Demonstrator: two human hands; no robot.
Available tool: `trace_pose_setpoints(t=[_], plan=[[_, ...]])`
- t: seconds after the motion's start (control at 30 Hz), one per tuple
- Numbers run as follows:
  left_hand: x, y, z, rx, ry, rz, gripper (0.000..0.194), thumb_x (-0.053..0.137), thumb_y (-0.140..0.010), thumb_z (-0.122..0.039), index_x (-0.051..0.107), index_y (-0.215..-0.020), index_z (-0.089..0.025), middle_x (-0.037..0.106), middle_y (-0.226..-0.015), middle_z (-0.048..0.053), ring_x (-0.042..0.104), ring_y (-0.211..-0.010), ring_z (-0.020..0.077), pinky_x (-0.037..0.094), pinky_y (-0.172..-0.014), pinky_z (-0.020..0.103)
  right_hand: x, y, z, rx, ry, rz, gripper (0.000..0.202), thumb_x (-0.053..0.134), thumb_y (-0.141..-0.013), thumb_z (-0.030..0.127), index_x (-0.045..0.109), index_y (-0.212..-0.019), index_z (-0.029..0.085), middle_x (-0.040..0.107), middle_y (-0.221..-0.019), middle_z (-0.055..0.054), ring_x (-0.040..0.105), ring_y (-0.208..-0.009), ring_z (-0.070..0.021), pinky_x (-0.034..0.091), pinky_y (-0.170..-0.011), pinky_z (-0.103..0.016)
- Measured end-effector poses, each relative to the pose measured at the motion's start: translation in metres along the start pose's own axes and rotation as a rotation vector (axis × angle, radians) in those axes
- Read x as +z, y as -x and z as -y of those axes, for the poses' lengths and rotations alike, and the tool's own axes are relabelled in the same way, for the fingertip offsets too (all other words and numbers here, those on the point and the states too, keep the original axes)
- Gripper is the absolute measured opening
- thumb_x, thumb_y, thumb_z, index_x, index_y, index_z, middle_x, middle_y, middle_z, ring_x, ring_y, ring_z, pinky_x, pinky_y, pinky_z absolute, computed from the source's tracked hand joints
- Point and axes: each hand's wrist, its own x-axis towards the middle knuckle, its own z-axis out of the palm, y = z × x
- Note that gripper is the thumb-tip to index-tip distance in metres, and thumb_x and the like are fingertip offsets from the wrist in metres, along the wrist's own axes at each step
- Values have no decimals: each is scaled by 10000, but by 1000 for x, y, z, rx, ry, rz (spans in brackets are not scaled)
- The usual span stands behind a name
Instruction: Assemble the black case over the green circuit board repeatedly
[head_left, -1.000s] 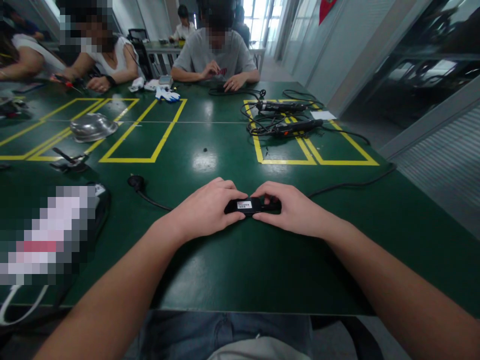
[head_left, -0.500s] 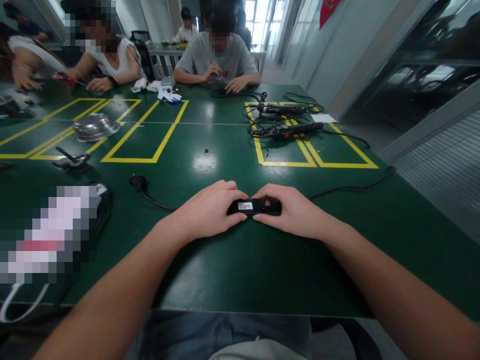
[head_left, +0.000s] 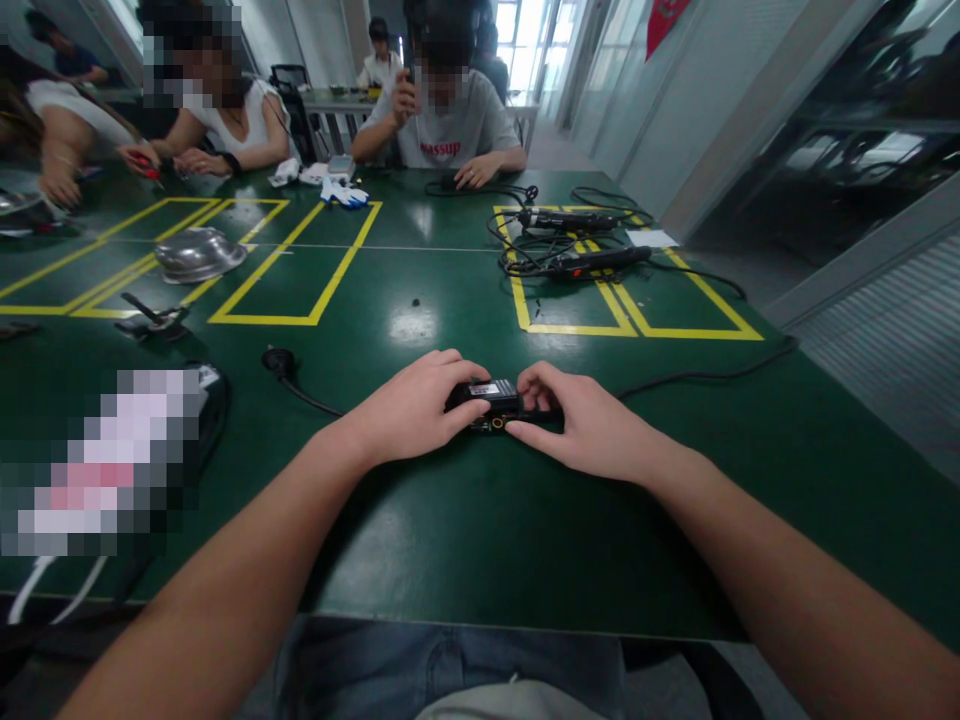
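Observation:
A small black device with a cord at each end lies in front of me. Its black cover (head_left: 505,393), with a white label, is tilted up off the lower housing (head_left: 487,425). Small inner parts, one of them a gold-coloured ring, show in the gap between them. My left hand (head_left: 409,405) pinches the cover between thumb and fingers. My right hand (head_left: 589,420) grips the lower housing at its right end, fingers curled around it. A black plug (head_left: 279,362) lies on the table at the end of the left cord.
Two black corded tools (head_left: 600,262) lie in yellow-taped areas at the right. Leftward are a metal bowl (head_left: 199,255), a black clamp-like item (head_left: 154,318) and a blurred-out object (head_left: 112,450). A glove (head_left: 343,193) lies farther back. Several people sit across the green table (head_left: 450,540).
My left hand has raised and tilted the cover, exposing the inside of the housing. My right hand stays almost in place. A person opposite has raised one hand towards their head.

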Motion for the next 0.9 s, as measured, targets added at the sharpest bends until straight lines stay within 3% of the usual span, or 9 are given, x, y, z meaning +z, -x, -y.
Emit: trace_pose_setpoints(t=[0.13, 0.23, 0.33, 0.43, 0.5, 0.6, 0.77, 0.9], plan=[[3, -2, 9, -105, -136, -76, 334, 587, -1072, -316, 670, -1358, -166, 745, -1305, 131, 669, -1192, 309, 537, -1098, 488, 1, 0, -1, -18, -2, -2, 248, 735, -939, 394, 582, -1051, 234, 694, -913, -32, 643, -795, -218, 481, -734, -356], [3, -2, 12, -163, -298, -39, 308, 600, -1068, -299, 666, -1328, -149, 751, -1282, 147, 656, -1158, 335, 539, -1068, 517, -1, -1, -1, -48, 23, 27, 127, 720, -939, 301, 614, -969, 236, 693, -891, -31, 631, -791, -212, 459, -723, -340], [-2, 0, 7, -134, -365, -30, 265, 603, -1068, -317, 694, -1253, -150, 719, -1293, 161, 648, -1167, 341, 534, -1061, 510, -3, -2, -1, -32, 3, 45, 71, 709, -942, 262, 646, -955, 232, 687, -865, -22, 616, -769, -200, 447, -707, -328], [-10, 3, -2, -107, -280, -30, 196, 649, -1032, -319, 699, -1153, -173, 708, -1226, 137, 670, -1111, 312, 542, -979, 447, -4, -3, -1, -21, -25, 48, 52, 711, -943, 248, 663, -954, 231, 682, -848, -11, 596, -748, -187, 439, -694, -319], [-14, 6, -9, -123, -172, 94, 84, 649, -1015, -284, 673, -1020, -204, 727, -1023, 74, 685, -927, 262, 517, -815, 379, -3, -3, -2, -12, -42, 48, 53, 724, -935, 248, 676, -948, 231, 677, -834, -5, 585, -735, -181, 434, -683, -316], [-16, 9, -15, -154, -112, 250, 48, 628, -1013, -234, 623, -966, -229, 718, -888, 28, 645, -768, 225, 412, -672, 342, -1, -3, -3, 28, -80, 53, 61, 747, -924, 267, 701, -938, 229, 666, -805, 3, 579, -717, -176, 433, -665, -312], [-17, 10, -17, -197, -76, 290, 63, 586, -1059, -254, 592, -999, -234, 719, -881, 25, 640, -749, 216, 391, -660, 337, -1, -3, -5, 79, -118, 54, 99, 768, -916, 312, 730, -927, 222, 667, -770, 4, 588, -693, -173, 432, -637, -308], [-21, 8, -18, -189, -41, 259, 120, 599, -1032, -250, 602, -913, -231, 718, -820, 17, 648, -725, 210, 404, -668, 336, -4, -3, -4, 31, -139, 40, 76, 718, -937, 285, 739, -918, 215, 672, -759, -4, 584, -677, -171, 435, -639, -311]])
